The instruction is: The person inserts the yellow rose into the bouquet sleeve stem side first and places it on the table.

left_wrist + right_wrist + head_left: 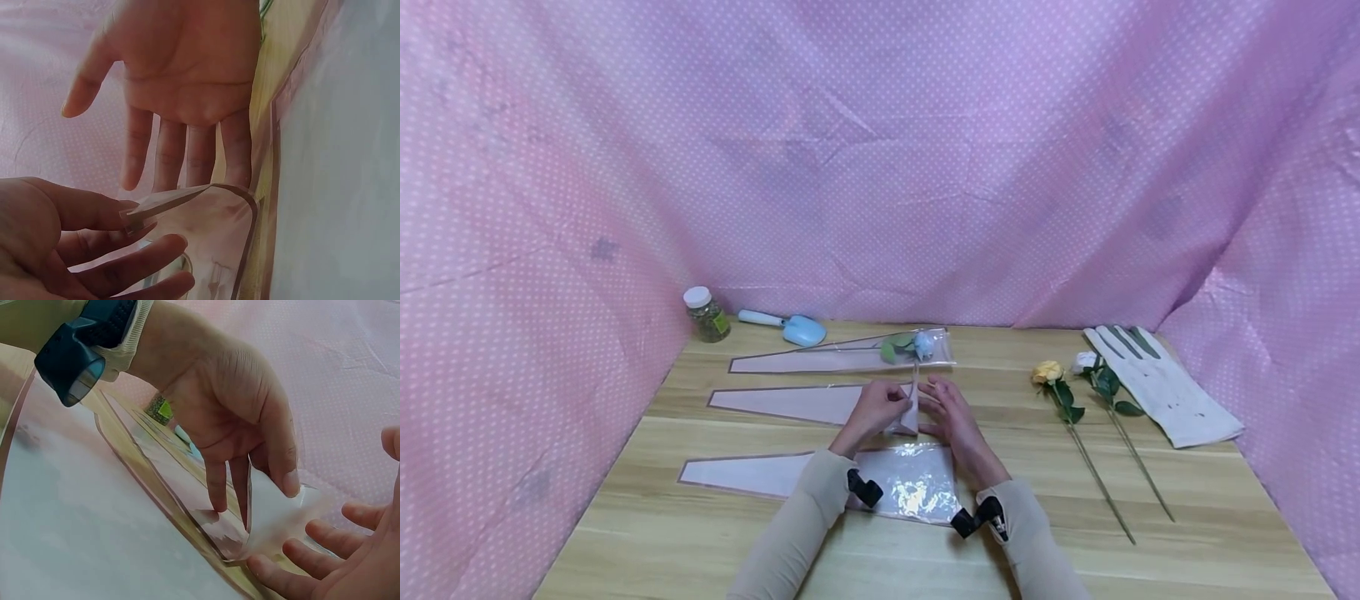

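Three tapered clear flower sleeves with dark borders lie in rows on the table. My left hand [878, 407] pinches the lifted wide-end edge of the middle sleeve [797, 403] between thumb and fingers. In the left wrist view that raised film [215, 231] bends up at the mouth. My right hand [957, 429] has its fingers extended beside this opening, the fingertips at the edge; the right wrist view shows them spread. Nearest me, under the forearms, lies the front sleeve [745, 475]. The back sleeve [827, 359] holds a blue rose [923, 345] with green leaves.
On the right lie a yellow rose [1048, 372], a white rose [1084, 362] and white gloves [1176, 400]. A white-capped jar [708, 317] and a light-blue trowel [803, 331] are at the back left. Pink dotted cloth [880, 167] surrounds the wooden table.
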`<state>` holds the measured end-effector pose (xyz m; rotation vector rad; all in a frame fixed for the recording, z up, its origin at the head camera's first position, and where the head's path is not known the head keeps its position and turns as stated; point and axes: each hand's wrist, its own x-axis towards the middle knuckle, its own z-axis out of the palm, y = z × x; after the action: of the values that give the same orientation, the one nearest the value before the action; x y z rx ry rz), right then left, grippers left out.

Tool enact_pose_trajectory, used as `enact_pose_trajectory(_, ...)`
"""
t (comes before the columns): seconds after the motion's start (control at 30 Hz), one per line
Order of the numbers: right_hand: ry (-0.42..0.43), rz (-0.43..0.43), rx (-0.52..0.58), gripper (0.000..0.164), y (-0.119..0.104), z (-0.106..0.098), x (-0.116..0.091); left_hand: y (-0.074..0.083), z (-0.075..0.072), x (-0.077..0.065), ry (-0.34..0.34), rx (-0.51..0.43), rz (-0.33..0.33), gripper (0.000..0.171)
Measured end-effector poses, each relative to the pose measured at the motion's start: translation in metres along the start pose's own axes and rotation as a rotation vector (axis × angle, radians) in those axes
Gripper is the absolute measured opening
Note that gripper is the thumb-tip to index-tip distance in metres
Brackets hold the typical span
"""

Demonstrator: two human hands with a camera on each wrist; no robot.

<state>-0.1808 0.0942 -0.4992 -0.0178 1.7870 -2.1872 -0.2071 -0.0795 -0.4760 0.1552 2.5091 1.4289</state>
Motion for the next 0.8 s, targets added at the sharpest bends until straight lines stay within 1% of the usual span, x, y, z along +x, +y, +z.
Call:
enact_pose_trajectory(0.17, 0.039, 0.032, -0.012, 0.061, 0.0, 0.0, 0.002, 0.0, 0.002, -0.001, 0.048, -0.03, 0.035, 0.009)
enact_pose_trajectory(0.23, 0.061, 0.055, -0.017, 0.059, 0.0, 0.001, 0.003, -0.001, 0.004, 0.0, 0.062, -0.059, 0.052, 0.01)
enact_pose_trajectory(0.33, 0.086, 0.062, -0.034, 0.057, -0.002, 0.002, 0.005, -0.004, 0.006, 0.001, 0.066, -0.116, 0.062, 0.012)
enact_pose_trajectory(0.4, 0.09, 0.053, -0.057, 0.056, -0.003, 0.004, 0.006, -0.006, 0.007, 0.002, 0.061, -0.151, 0.056, 0.013)
enact_pose_trajectory(0.63, 0.088, -0.006, -0.175, 0.048, -0.007, 0.005, 0.012, -0.005, 0.01, 0.004, 0.04, -0.199, 0.029, 0.01)
enact_pose_trajectory(0.8, 0.127, -0.023, -0.23, 0.047, -0.007, 0.004, 0.016, -0.006, 0.013, 0.006, 0.046, -0.247, 0.025, 0.012)
